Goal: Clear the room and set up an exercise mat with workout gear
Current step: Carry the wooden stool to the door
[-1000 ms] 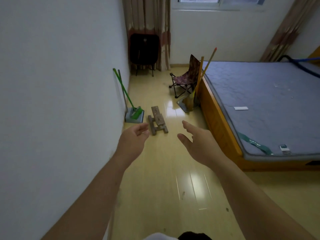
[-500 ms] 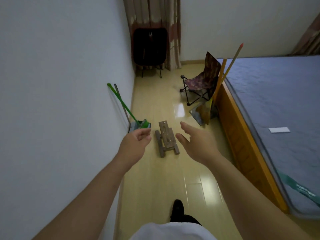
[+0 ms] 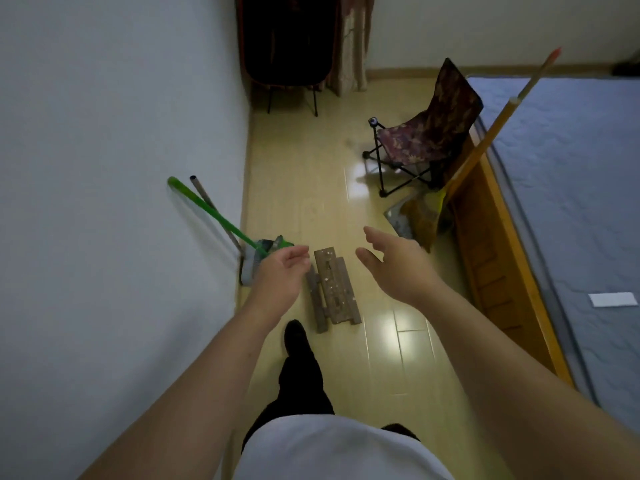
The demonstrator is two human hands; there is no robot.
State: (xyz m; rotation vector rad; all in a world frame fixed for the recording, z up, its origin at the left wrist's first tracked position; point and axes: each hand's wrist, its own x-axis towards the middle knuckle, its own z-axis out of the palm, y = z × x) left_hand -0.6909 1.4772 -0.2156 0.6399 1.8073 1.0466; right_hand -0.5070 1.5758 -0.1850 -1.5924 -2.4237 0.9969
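Note:
A small wooden stool (image 3: 334,287) lies on the yellow floor between my two outstretched hands. My left hand (image 3: 282,271) hovers just left of it, fingers relaxed and empty. My right hand (image 3: 391,263) reaches out to its right, fingers straight, holding nothing. Neither hand touches the stool. My dark-trousered leg (image 3: 298,362) steps forward just short of it.
A green-handled broom and dustpan (image 3: 221,220) lean on the left wall. A folding camp chair (image 3: 426,140) and a yellow-handled broom (image 3: 485,143) stand by the wooden bed frame (image 3: 491,258); the blue mattress (image 3: 571,188) fills the right. A black folded chair (image 3: 287,43) stands by the curtain.
I have walked forward along the wall; the stool, broom and camp chair are now nearer and lower in view. Both hands stay out in front, open, now flanking the stool.

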